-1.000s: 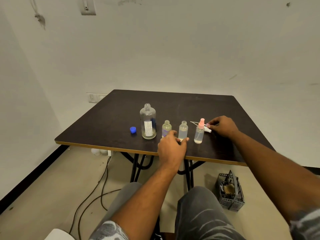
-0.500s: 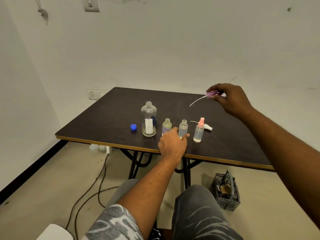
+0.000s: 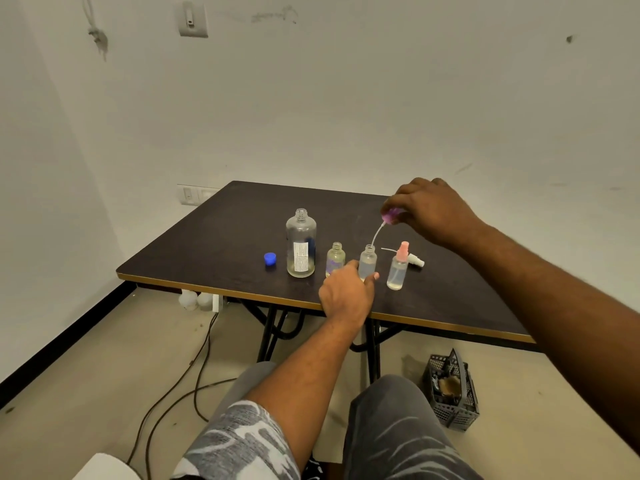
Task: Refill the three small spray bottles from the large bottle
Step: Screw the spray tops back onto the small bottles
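now, from the left: a small round blue plastic cap (image 3: pixel 270 258) lies on the dark brown table top (image 3: pixel 207 251) near the large clear bottle with a white label (image 3: pixel 301 244), which stands uncapped. next, a small clear bottle with a purplish label (image 3: pixel 335 258) stands open. the left hand (image 3: pixel 346 292) stays curled round the base of the small clear middle bottle (image 3: pixel 367 259), thumb one side, fingers the other. half a second ago the right hand (image 3: pixel 433 211) held the purple spray head with its thin white dip tube (image 3: pixel 391 215) high over the far side. it has come down, fingertips pinching the head, tube tip at the middle bottle's mouth. so capping seems under way. rightmost, the small pink-topped bottle (image 3: pixel 398 268) stands closed, a white spray head (image 3: pixel 415 260) lying behind it. the left hand hides the middle bottle's fill level, and whether the tube tip is inside the neck is unclear.
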